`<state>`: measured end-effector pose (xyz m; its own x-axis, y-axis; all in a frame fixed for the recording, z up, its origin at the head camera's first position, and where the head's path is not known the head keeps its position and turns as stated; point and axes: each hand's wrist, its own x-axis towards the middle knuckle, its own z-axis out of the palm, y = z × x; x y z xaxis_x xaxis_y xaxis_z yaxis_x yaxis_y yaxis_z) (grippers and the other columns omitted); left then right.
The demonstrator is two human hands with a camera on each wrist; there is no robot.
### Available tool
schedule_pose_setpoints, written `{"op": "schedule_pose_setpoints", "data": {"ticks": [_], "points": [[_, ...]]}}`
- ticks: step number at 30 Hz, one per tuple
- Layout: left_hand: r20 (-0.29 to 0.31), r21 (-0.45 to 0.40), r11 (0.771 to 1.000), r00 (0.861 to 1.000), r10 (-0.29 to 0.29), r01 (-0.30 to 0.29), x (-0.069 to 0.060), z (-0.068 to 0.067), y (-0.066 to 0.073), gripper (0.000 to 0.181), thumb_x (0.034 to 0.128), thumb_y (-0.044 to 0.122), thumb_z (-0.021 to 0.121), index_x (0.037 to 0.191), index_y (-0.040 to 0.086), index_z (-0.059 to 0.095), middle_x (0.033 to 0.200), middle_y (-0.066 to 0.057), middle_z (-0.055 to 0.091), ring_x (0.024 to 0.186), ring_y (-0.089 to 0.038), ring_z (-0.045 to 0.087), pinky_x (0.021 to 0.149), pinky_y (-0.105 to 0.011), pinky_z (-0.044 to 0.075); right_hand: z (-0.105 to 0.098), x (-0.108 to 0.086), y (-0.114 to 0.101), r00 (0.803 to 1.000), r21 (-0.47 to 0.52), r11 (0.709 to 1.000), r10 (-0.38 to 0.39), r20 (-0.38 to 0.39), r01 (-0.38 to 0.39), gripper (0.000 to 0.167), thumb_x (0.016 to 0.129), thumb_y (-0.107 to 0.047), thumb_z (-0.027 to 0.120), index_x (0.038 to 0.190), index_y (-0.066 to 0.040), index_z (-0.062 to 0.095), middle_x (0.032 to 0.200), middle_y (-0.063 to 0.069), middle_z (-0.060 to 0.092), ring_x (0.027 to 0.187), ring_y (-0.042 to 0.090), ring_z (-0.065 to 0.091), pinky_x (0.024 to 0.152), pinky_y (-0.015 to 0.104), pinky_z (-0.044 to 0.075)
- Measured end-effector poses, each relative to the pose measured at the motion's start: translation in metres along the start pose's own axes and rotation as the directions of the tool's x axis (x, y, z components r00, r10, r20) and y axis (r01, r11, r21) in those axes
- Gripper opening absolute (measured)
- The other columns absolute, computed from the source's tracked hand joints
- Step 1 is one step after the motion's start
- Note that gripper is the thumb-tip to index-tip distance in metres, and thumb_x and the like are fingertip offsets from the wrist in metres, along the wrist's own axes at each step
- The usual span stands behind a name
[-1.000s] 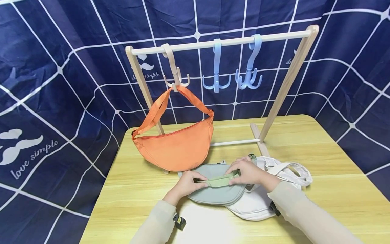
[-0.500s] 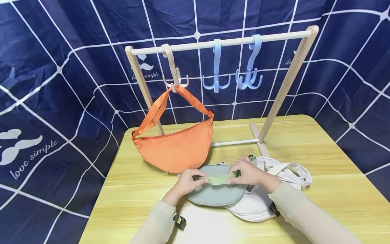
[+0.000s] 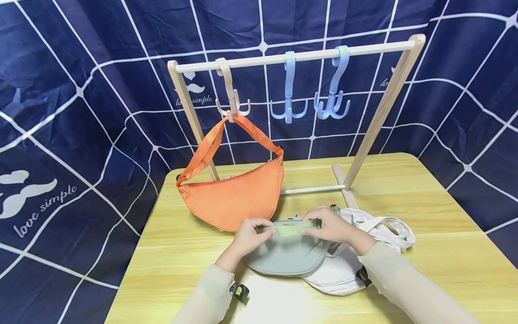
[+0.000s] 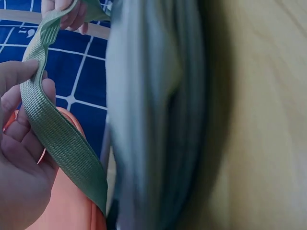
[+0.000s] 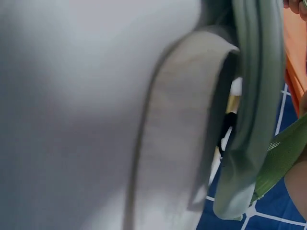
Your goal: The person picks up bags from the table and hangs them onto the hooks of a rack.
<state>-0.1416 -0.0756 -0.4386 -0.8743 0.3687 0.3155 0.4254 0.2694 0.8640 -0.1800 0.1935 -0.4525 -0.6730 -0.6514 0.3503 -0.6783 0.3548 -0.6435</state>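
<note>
Both hands hold a green strap (image 3: 288, 228) above a grey-green bag (image 3: 289, 256) that lies on the table. My left hand (image 3: 248, 236) pinches the strap's left part between thumb and fingers; the left wrist view shows the woven strap (image 4: 67, 139) running down from that hand (image 4: 24, 158). With thumb and fingertips, my right hand (image 3: 329, 225) grips the right part. Under the grey-green bag's right side lies a white bag (image 3: 333, 274) with a looped white strap (image 3: 390, 231). In the right wrist view the green strap (image 5: 283, 158) hangs beside the grey-green bag (image 5: 254, 96).
A wooden rack (image 3: 378, 112) stands at the back of the table (image 3: 437, 270). From its bar hang a beige hook (image 3: 228, 85) holding an orange bag (image 3: 234, 200), and two blue hooks (image 3: 289, 85) (image 3: 333, 85). The orange bag's lower edge is close to my left hand.
Both hands have moved slightly up and away from me with the green strap between them. The grip of each hand looks the same.
</note>
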Motion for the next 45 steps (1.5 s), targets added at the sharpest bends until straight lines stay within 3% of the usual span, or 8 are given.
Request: {"op": "schedule_pose_setpoints", "data": {"ticks": [4, 11, 16, 21, 30, 38, 41, 45], "points": [[-0.031, -0.046, 0.999, 1.000, -0.003, 0.002, 0.005, 0.000, 0.009, 0.007, 0.0817, -0.003, 0.070, 0.088, -0.006, 0.071, 0.088, -0.015, 0.071, 0.086, -0.023, 0.067, 0.081, -0.032, 0.052, -0.007, 0.003, -0.008, 0.998, 0.038, 0.998, 0.055, -0.029, -0.054, 0.011, 0.082, -0.012, 0.076, 0.086, -0.019, 0.070, 0.083, -0.012, 0.065, 0.067, 0.005, 0.052, 0.061, 0.025, 0.045], [-0.063, -0.117, 0.993, 0.998, -0.012, 0.005, 0.012, 0.001, 0.028, 0.008, 0.0830, -0.002, 0.070, 0.089, -0.007, 0.071, 0.087, -0.017, 0.070, 0.083, -0.018, 0.066, 0.078, -0.030, 0.053, -0.028, 0.014, -0.045, 0.993, 0.030, 0.999, 0.044, -0.110, -0.041, 0.014, 0.076, 0.006, 0.074, 0.082, -0.006, 0.069, 0.076, -0.002, 0.065, 0.061, 0.007, 0.048, 0.054, 0.025, 0.041], [-0.074, -0.160, 0.987, 0.997, -0.021, 0.009, 0.019, 0.009, 0.026, 0.008, 0.0830, -0.002, 0.070, 0.089, -0.008, 0.070, 0.079, -0.019, 0.069, 0.066, -0.010, 0.060, 0.061, -0.022, 0.048, -0.044, 0.019, -0.068, 0.988, 0.001, 1.000, 0.006, -0.151, -0.006, 0.016, 0.074, 0.009, 0.074, 0.080, -0.005, 0.069, 0.075, 0.000, 0.066, 0.065, 0.005, 0.053, 0.060, 0.023, 0.044], [-0.102, -0.164, 0.986, 0.995, -0.014, -0.003, 0.027, 0.019, 0.023, 0.008, 0.0809, 0.002, 0.074, 0.088, -0.002, 0.073, 0.078, -0.012, 0.070, 0.065, -0.006, 0.058, 0.061, -0.020, 0.046, -0.055, 0.020, -0.072, 0.981, 0.003, 0.999, -0.040, -0.189, 0.042, 0.020, 0.071, 0.013, 0.073, 0.080, -0.005, 0.067, 0.076, 0.001, 0.066, 0.067, 0.006, 0.054, 0.062, 0.021, 0.044], [-0.091, -0.174, 0.982, 0.994, 0.056, -0.071, 0.041, 0.023, 0.050, 0.010, 0.0800, 0.004, 0.075, 0.088, -0.001, 0.073, 0.081, -0.009, 0.071, 0.067, -0.003, 0.060, 0.061, -0.021, 0.049, -0.072, 0.021, -0.078, 0.965, 0.038, 0.998, -0.039, -0.259, 0.051, 0.022, 0.068, 0.018, 0.071, 0.078, -0.001, 0.067, 0.071, 0.000, 0.062, 0.064, 0.003, 0.050, 0.055, 0.019, 0.042], [-0.082, -0.202, 0.972, 0.991, 0.110, -0.125, 0.056, 0.016, 0.072, 0.012, 0.0807, 0.002, 0.074, 0.091, -0.004, 0.072, 0.077, -0.014, 0.070, 0.063, -0.006, 0.059, 0.056, -0.021, 0.047, -0.085, 0.025, -0.088, 0.952, -0.015, 0.999, -0.042, -0.304, 0.040, 0.022, 0.067, 0.017, 0.071, 0.077, -0.002, 0.067, 0.064, -0.005, 0.058, 0.057, 0.003, 0.046, 0.051, 0.019, 0.040], [-0.092, -0.198, 0.969, 0.987, 0.129, -0.145, 0.062, 0.012, 0.077, 0.012, 0.0807, 0.003, 0.074, 0.091, -0.004, 0.072, 0.074, -0.013, 0.069, 0.061, -0.005, 0.059, 0.054, -0.020, 0.046, -0.090, 0.027, -0.092, 0.948, -0.021, 1.000, -0.027, -0.317, 0.022, 0.021, 0.068, 0.017, 0.072, 0.076, -0.002, 0.067, 0.064, -0.009, 0.059, 0.067, -0.001, 0.054, 0.068, 0.014, 0.045], [-0.104, -0.192, 0.970, 0.986, 0.130, -0.148, 0.069, 0.009, 0.084, 0.012, 0.0817, 0.005, 0.074, 0.091, -0.002, 0.073, 0.074, -0.011, 0.069, 0.062, -0.007, 0.060, 0.056, -0.021, 0.047, -0.096, 0.031, -0.089, 0.946, -0.016, 0.999, -0.033, -0.323, 0.029, 0.020, 0.069, 0.017, 0.072, 0.078, 0.000, 0.067, 0.065, -0.007, 0.059, 0.069, -0.001, 0.053, 0.071, 0.013, 0.044]]}}
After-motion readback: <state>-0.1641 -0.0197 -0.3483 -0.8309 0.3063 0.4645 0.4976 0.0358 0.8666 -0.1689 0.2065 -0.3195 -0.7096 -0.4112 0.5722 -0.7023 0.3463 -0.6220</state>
